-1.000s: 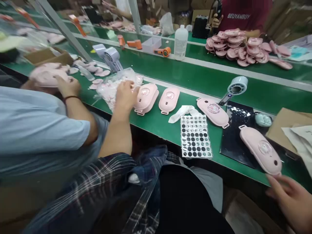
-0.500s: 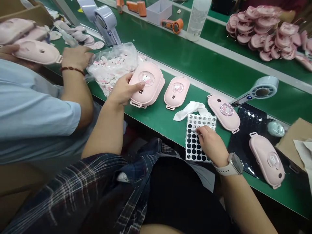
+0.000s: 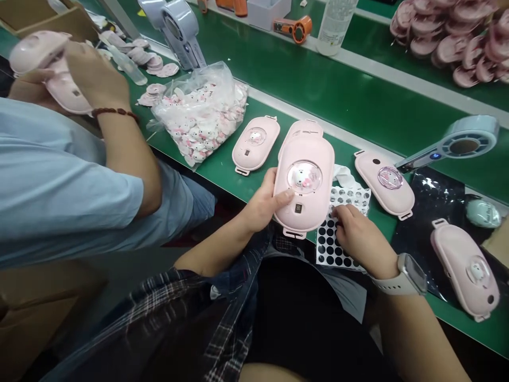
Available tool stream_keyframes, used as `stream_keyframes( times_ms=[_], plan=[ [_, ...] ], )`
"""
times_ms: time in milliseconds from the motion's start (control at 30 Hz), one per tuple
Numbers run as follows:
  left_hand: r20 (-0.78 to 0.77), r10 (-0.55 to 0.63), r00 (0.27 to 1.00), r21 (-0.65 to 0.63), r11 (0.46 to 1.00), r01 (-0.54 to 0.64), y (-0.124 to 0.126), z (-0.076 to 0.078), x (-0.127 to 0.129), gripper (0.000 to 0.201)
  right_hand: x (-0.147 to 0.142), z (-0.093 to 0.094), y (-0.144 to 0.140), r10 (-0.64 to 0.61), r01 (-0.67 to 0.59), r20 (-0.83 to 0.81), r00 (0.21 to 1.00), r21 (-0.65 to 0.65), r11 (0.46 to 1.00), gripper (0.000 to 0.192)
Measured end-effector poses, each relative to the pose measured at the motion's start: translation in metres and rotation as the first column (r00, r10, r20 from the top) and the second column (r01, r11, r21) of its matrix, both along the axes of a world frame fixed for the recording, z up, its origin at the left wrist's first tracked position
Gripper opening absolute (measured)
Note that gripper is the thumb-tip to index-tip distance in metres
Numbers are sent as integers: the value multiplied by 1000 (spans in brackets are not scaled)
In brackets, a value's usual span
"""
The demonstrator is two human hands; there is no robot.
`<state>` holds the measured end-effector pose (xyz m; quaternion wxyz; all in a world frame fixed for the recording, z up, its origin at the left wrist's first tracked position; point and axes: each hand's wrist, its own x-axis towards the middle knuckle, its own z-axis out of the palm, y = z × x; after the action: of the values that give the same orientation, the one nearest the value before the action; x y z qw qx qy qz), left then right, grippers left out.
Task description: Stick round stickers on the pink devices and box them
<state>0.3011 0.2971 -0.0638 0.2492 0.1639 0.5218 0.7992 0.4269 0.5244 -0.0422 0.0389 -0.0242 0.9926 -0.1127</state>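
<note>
The left hand has carried the pink case to frame centre, fingers clasped round it, while the right hand, fingers pinching at the dot sheet, should peel one dot cleanly.

A pink oval case with a clear round window showing a cartoon figure is held face-up above the green table's near edge. Just right, a sheet of black round stickers lies flat, partly peeled.

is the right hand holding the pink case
No, the right hand rests on the black dot sticker sheet; the left hand holds the pink case.
</note>
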Motion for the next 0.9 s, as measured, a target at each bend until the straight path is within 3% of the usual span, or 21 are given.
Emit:
stream_keyframes(
  times_ms=[133,267,367,400,467,533,600,667,900],
  plan=[
    [-81,-40,996,-16,999,39,1,-1,3,66,2,0,7,-45,38,-33,998,-186,982,13],
    [-167,-61,984,-37,998,55,4,-1,7,70,8,2,9,-83,79,0,997,-289,954,5],
    [-233,-71,970,-65,996,57,6,-1,10,75,15,12,7,-174,170,31,984,-437,883,0],
    [-251,-79,965,-80,995,61,7,0,12,77,17,17,5,-252,224,17,968,-517,826,4],
    [-281,-100,954,-116,991,70,8,2,16,82,22,31,-3,-437,293,-25,899,-707,644,15],
    [-298,-133,945,-157,984,89,9,6,21,86,26,47,-15,-552,250,-40,833,-863,440,23],
    [-310,-158,937,-190,976,102,11,10,26,89,27,59,-28,-568,184,-37,822,-927,326,25],
    [-331,-173,928,-214,971,105,13,13,31,91,26,64,-40,-564,170,-45,825,-931,323,25],
    [-386,-204,900,-241,964,116,17,18,38,93,23,58,-52,-572,221,-118,811,-844,488,23]
  ],
)
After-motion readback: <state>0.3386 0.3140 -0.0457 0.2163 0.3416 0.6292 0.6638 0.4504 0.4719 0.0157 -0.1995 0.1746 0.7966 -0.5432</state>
